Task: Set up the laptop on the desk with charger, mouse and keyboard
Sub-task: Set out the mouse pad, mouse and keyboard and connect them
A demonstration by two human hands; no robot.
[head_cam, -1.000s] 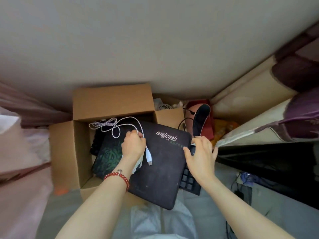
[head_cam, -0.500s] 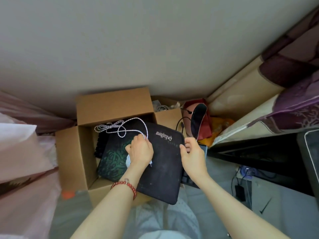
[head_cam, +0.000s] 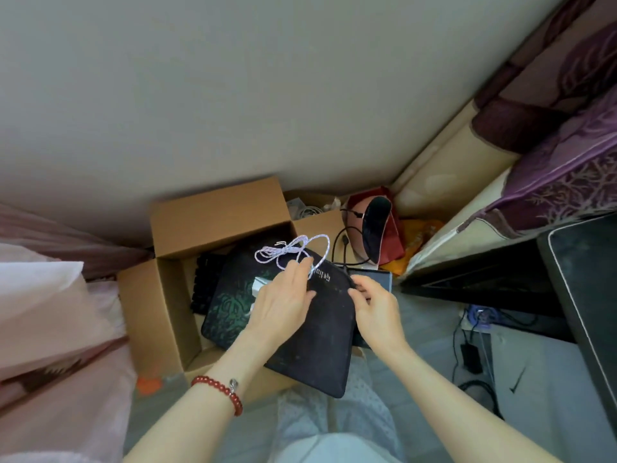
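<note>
Left hand [head_cam: 283, 304]: laid palm-down on the black mouse pad [head_cam: 310, 332], fingers together; a white braided cable [head_cam: 292, 250] and its white plug are pinned beneath them.
Right hand [head_cam: 375, 310]: the grip is closed on the pad's right edge, with a dark keyboard [head_cam: 374, 282] just behind.
Mouse pad: tilted, resting across the open cardboard box [head_cam: 173, 295], its near corner hanging over the box edge.
Cable: looped and tied in a bow above the pad.
Wrist: a red bead bracelet [head_cam: 220, 392] is worn on the left.
</note>
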